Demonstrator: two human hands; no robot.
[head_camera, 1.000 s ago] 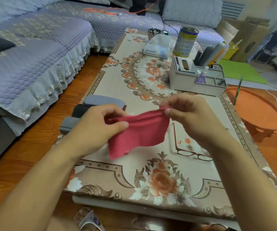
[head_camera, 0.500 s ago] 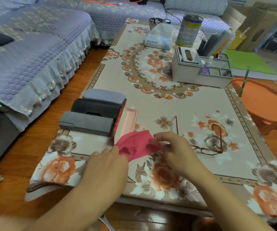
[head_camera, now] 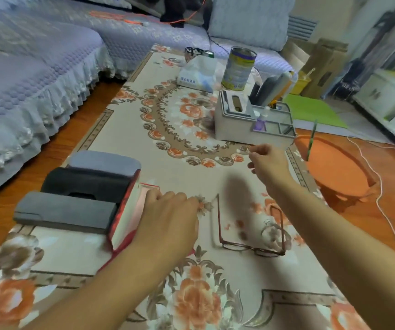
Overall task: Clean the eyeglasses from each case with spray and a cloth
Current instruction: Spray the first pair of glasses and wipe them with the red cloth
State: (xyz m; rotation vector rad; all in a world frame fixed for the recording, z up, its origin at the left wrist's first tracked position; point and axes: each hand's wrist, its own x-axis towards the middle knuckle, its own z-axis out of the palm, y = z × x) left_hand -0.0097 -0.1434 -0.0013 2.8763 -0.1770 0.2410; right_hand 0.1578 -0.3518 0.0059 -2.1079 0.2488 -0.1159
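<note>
Sofa point(head_camera: 37, 75): lilac quilted cover with a frilled edge, runs along the left and far sides of the table.
Table point(head_camera: 125, 136): long, floral cloth; carries everything below.
Stool point(head_camera: 334, 167): one, round, orange, on the floor off the right edge of the table.
Organiser point(head_camera: 239, 129): one grey box with compartments, far right of the table; a small spray bottle point(head_camera: 261, 119) stands in one compartment, directly beyond the right hand.
Far end: one tin point(head_camera: 238, 67) and one white tissue pack point(head_camera: 197, 73), side by side.
Closed cases: three in a row at the left edge, touching; grey case point(head_camera: 64, 211) nearest, black case point(head_camera: 84, 183) in the middle, blue-grey case point(head_camera: 104, 161) farthest.
Red case point(head_camera: 125, 215): one, open, lid up against the row; largely covered by the left hand.
Eyeglasses point(head_camera: 251, 244): one pair, thin dark-red frame, temples unfolded and pointing away, lying free on the cloth between the two forearms.
Cloth point(head_camera: 122, 246): red; only a strip shows under the left wrist at the near end of the red case.
Left hand point(head_camera: 168, 220): palm down over the open red case, fingers bent downward; whether they clamp anything cannot be told.
Right hand point(head_camera: 269, 160): raised above the table short of the organiser, fingers loosely curled, holding nothing.
</note>
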